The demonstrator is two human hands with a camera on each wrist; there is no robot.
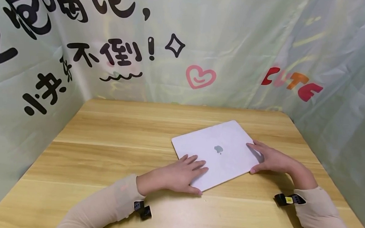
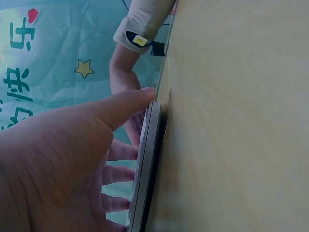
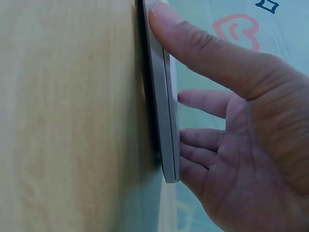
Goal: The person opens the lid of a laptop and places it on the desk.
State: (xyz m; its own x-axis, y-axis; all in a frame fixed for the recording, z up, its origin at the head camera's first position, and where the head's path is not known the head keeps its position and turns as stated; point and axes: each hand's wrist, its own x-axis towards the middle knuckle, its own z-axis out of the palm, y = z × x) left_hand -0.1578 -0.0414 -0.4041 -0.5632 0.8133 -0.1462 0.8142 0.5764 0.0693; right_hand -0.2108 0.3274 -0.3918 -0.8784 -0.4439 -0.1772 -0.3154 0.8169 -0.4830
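Observation:
A closed silver laptop [image 1: 213,142] with a grey apple logo lies at an angle on the wooden table [image 1: 124,125], lid up. My left hand [image 1: 179,175] rests on the lid's near left part, fingers spread, with the thumb along the front edge. From the left wrist view, that thumb reaches over the laptop's side [image 2: 145,159] and the fingertips touch the lid. At the right end, my right hand [image 1: 273,158] touches the laptop, thumb by the near right corner and fingertips on the lid near the right edge. Its thumb [image 3: 193,41] lies against the thin side in the right wrist view.
A pale cloth [image 1: 235,34] with dark lettering, a pink heart and coloured letters surrounds the table at the back and sides. Each sleeve cuff carries a small black wrist camera, one on the left [image 1: 143,210] and one on the right [image 1: 289,199].

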